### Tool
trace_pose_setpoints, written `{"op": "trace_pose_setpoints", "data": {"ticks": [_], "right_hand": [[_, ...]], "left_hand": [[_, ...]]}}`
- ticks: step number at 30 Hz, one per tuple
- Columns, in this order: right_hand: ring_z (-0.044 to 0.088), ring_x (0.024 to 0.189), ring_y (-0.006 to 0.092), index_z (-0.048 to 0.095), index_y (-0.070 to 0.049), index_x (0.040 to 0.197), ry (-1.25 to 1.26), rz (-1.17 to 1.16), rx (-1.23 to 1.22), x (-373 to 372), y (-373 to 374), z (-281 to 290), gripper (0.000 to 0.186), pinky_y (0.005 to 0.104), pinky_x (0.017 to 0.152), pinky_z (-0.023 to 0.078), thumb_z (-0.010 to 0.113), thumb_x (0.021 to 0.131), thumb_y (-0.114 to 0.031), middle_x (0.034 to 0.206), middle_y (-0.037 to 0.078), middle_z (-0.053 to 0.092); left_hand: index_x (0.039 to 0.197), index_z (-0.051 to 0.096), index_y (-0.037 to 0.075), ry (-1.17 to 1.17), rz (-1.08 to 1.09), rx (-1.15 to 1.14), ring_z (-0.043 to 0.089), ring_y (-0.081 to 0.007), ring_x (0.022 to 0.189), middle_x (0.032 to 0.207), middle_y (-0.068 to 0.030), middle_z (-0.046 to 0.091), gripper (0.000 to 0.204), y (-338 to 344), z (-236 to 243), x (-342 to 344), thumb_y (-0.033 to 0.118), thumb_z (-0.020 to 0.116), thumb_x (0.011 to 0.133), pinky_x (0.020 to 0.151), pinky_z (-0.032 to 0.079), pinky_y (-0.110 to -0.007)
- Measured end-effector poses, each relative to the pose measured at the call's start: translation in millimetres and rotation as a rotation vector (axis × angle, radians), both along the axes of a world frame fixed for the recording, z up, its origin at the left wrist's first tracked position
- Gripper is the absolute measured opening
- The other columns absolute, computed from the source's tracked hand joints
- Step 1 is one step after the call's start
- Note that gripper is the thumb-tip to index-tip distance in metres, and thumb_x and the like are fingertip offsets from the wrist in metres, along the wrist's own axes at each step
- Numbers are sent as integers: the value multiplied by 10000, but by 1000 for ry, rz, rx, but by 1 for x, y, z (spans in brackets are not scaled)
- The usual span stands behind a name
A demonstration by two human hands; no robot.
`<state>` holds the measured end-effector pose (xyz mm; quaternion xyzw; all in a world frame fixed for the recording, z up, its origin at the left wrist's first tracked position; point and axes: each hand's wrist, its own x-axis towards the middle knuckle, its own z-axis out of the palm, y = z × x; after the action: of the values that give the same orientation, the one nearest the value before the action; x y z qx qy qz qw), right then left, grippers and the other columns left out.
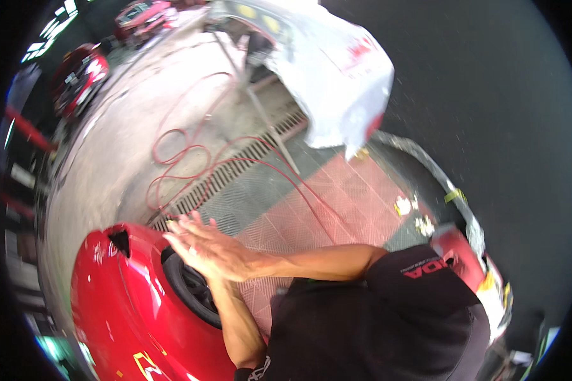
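My right hand (232, 251) and my left hand (197, 257) are together in front of me, overlapping, with their fingers stretched out. I see no tool or part in them, though the space between the palms is hidden. Motion blurs the fingertips, and where one hand ends and the other begins is hard to make out. Just beyond and below them is a glossy red car body (130, 298) with a black wheel (197, 289) in its arch. The hands overlap the upper edge of that wheel in the picture; contact with it cannot be told.
A pale grey-white car body panel (340, 76) rests on a metal stand (260, 108). A red hose (190, 149) loops over the floor across a drain grate (248, 149). Red floor tiles (343, 197) lie ahead. A plastic-wrapped strip (419, 155) curves along the right. Another red vehicle (79, 79) stands far left.
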<state>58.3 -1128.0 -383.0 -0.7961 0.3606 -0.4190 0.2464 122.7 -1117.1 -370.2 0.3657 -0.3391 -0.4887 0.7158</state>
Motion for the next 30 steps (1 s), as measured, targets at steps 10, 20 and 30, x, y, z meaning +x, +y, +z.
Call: {"op": "trace_pose_setpoints", "data": {"ticks": [10, 20, 30], "right_hand": [[399, 1533, 438, 636, -79, 1442, -104, -479, -186, -98, -94, -22, 457, 594, 1284, 225, 436, 1138, -356, 1539, 216, 565], [436, 1501, 449, 608, -77, 1438, 115, -472, 118, -130, -125, -57, 445, 612, 1232, 333, 512, 1118, -370, 1548, 185, 561], [701, 802, 288, 771, -38, 1034, 213, -1080, -59, -251, -129, -99, 234, 389, 710, 550, 876, 826, -22, 898, 102, 738]], "left_hand": [[1662, 380, 151, 486, -870, 331, 278, -361, 1609, 1752, -164, 294, 890, -142, -25, -63, 782, 393, 1034, 1322, 217, -539], [1623, 332, 21, 293, -1214, 762, 469, -336, 1490, 1628, -174, 438, 1096, -219, -50, -60, 890, 411, 961, 1217, 396, -519], [1440, 570, 4, -52, -919, 364, 689, -299, 1252, 1370, -208, 687, 553, -394, -48, -75, 406, 670, 1073, 1051, 539, -414]]}}
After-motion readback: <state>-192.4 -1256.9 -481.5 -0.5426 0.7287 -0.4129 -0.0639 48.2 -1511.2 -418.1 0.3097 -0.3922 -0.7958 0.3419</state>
